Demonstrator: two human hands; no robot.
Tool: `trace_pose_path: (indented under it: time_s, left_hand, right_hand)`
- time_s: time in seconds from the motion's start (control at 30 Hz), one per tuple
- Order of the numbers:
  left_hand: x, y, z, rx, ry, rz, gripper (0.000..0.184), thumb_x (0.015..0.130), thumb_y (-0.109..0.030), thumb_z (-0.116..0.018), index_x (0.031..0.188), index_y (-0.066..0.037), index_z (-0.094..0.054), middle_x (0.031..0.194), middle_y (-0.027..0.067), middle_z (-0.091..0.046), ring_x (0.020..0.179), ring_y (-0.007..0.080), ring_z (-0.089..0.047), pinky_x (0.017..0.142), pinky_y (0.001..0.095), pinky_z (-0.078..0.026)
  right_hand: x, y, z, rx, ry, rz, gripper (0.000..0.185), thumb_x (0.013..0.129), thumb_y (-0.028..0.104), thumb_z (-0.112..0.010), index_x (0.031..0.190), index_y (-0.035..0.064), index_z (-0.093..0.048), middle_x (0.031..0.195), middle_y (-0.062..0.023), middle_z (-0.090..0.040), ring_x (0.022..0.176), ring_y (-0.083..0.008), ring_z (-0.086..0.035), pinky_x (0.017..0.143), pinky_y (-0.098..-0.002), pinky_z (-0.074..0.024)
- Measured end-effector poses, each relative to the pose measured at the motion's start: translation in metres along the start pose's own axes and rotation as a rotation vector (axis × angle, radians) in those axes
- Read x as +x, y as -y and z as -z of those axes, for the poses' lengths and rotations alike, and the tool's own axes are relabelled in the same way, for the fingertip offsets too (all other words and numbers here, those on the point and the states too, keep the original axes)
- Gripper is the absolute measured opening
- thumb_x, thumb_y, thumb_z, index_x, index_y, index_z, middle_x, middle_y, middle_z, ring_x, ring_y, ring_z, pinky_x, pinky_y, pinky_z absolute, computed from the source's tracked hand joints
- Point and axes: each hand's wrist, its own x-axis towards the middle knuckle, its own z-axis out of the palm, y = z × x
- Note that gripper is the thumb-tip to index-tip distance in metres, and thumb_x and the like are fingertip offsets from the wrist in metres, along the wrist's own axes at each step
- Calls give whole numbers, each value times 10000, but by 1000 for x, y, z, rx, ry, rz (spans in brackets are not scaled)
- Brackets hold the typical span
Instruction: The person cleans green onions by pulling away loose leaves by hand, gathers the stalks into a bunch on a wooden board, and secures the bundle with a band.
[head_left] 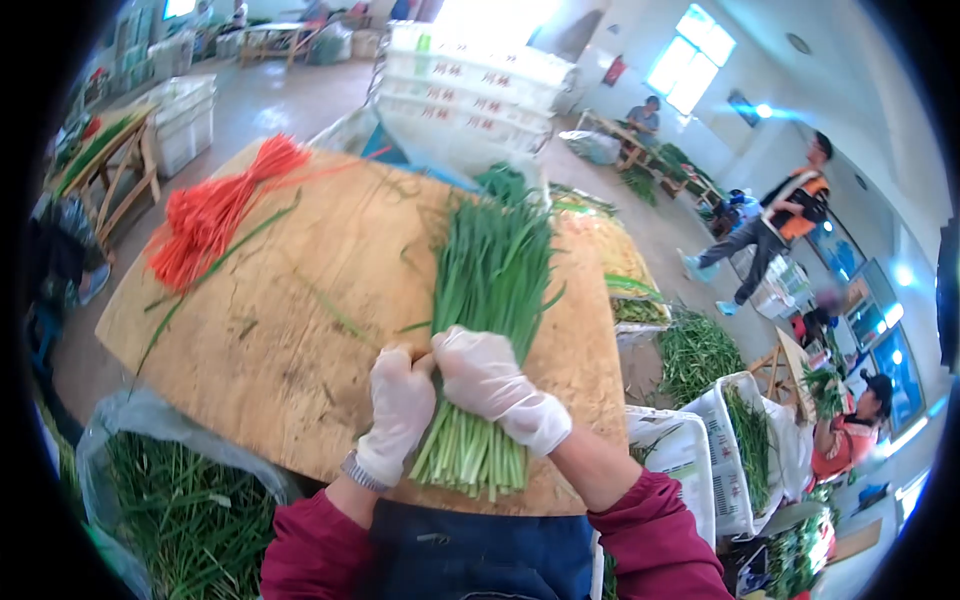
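A thick bunch of garlic chives lies on the wooden table, leaves pointing away and pale cut stems toward me. Across its lower middle lies my right hand, in a thin white glove, with its fingers curled closed at the left side of the bunch. My left hand, gloved too, is closed beside the bunch, its fingertips meeting those of my right hand. Whatever is pinched between the left fingers is hidden. A pile of red ties sits at the table's far left, with loose chive leaves near it.
A plastic bag of greens stands at the lower left. Stacked white crates rise behind the table. Crates holding greens and a heap of chives are on the right. A person is walking there; another person handles greens.
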Motion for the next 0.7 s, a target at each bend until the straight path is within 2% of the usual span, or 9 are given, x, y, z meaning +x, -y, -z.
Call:
trace_pose_path:
  time_s: [0.03, 0.2, 0.27, 0.33, 0.4, 0.43, 0.5, 0.63, 0.7]
  left_hand:
    - [1, 0, 0, 87, -14, -120, 147, 769, -79, -588, 852, 26, -648, 796, 208, -616, 781, 341, -592, 697, 396, -453]
    - [16, -24, 21, 238, 217, -269, 100, 759, -75, -567, 802, -3, -621, 743, 216, -592, 757, 390, -567, 664, 471, -443]
    - [24, -29, 28, 390, 324, -298, 115, 757, -82, -569, 819, -4, -627, 742, 223, -596, 750, 393, -576, 660, 471, -451]
    - [34, -32, 31, 392, 378, -297, 111, 757, -86, -572, 810, -3, -625, 741, 225, -599, 730, 396, -581, 648, 471, -454]
    - [39, -33, 32, 434, 404, -314, 105, 756, -88, -576, 795, -1, -619, 738, 227, -599, 711, 400, -584, 637, 471, -456]
    - [40, -34, 31, 468, 401, -335, 101, 756, -88, -577, 785, 1, -615, 734, 227, -599, 701, 402, -584, 631, 471, -455]
    - [36, -41, 30, 536, 398, -363, 96, 758, -86, -580, 757, 8, -600, 728, 225, -596, 700, 403, -584, 630, 463, -453]
    - [26, -45, 30, 348, 390, -365, 82, 773, -64, -569, 771, 15, -590, 732, 213, -589, 724, 394, -571, 648, 438, -450]
    - [24, -42, 24, 266, 363, -371, 75, 782, -52, -559, 775, 18, -582, 740, 208, -581, 741, 381, -564, 659, 424, -448]
  right_hand:
    - [-1, 1, 1, 29, -29, -4, 79, 685, 103, -552, 730, 42, -576, 713, -159, -595, 642, -308, -621, 526, -398, -487]
    - [-4, 0, 5, 299, -53, -120, 183, 754, 89, -530, 930, 44, -552, 847, -174, -611, 716, -367, -621, 624, -436, -494]
    - [-2, -5, -1, 450, -141, -132, 456, 748, 83, -529, 1202, 65, -499, 878, -206, -628, 757, -355, -631, 631, -420, -497]
    - [-1, -8, 3, 500, -33, -134, 507, 795, 112, -523, 1291, 57, -432, 899, -190, -643, 768, -361, -625, 665, -408, -489]
    - [1, 0, 29, 442, 111, -167, 569, 795, 109, -509, 1344, 52, -372, 835, -201, -642, 752, -358, -627, 660, -399, -485]
    - [2, 0, 30, 441, 121, -174, 600, 792, 119, -507, 1362, 34, -339, 766, -212, -632, 729, -365, -623, 647, -404, -481]
    - [-1, -4, 17, 426, 75, -245, 540, 784, 143, -516, 1294, 7, -400, 729, -203, -626, 706, -359, -621, 636, -412, -478]
    - [-6, -4, 22, 313, 122, -366, 447, 756, 157, -561, 1170, 11, -482, 730, -170, -639, 710, -329, -629, 644, -394, -484]
    - [-15, -12, 19, 469, -7, -314, 459, 735, 164, -596, 1155, 15, -487, 738, -150, -643, 719, -320, -630, 648, -387, -488]
